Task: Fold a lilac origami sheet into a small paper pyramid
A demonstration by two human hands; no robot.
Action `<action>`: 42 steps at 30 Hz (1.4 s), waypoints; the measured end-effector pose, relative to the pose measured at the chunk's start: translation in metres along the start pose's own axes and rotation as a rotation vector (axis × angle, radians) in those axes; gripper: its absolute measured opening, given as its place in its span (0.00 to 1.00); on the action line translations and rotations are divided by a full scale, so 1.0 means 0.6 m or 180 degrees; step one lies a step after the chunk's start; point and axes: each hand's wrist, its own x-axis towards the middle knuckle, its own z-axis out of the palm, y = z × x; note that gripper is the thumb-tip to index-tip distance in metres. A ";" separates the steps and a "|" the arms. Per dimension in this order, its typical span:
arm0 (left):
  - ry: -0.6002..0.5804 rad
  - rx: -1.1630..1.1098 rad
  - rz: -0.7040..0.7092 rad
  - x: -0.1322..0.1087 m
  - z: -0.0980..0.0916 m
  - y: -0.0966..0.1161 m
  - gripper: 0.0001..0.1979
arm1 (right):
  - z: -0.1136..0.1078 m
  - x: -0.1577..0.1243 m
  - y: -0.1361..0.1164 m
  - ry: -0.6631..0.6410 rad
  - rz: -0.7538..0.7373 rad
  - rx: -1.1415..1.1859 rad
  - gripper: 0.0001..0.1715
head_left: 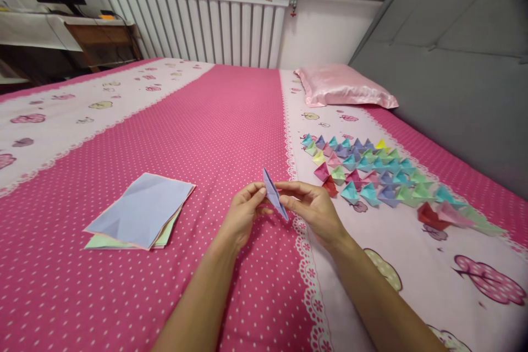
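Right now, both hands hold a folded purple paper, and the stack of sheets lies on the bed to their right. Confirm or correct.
Wrong side: in the head view, the stack of sheets lies on the bed to their left. The left hand and right hand do hold the folded purple paper.

From here I see lilac paper (273,196) in grip, white-dotted pink cover (231,121) beneath, pale-blue sheet (142,206) left, multicoloured boats (388,196) right.

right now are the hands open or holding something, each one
Left hand: closed, holding the purple folded paper.
Right hand: closed, holding the same paper's other side.
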 end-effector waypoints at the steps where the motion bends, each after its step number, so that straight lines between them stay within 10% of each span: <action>1: 0.0003 0.0003 -0.0003 0.000 0.000 0.000 0.06 | -0.001 0.000 0.001 -0.0007 -0.0009 -0.0016 0.16; 26: -0.0192 0.0068 -0.0224 -0.005 0.012 -0.011 0.13 | 0.009 -0.001 0.006 0.0347 -0.0813 -0.1329 0.11; 35: -0.0945 0.0259 -0.0304 -0.016 0.022 -0.009 0.16 | 0.005 -0.007 0.008 0.1069 -0.1273 -0.1980 0.14; 42: -0.0484 0.0073 -0.0427 -0.011 0.025 -0.024 0.08 | 0.001 -0.007 0.019 0.0994 -0.1644 -0.2541 0.18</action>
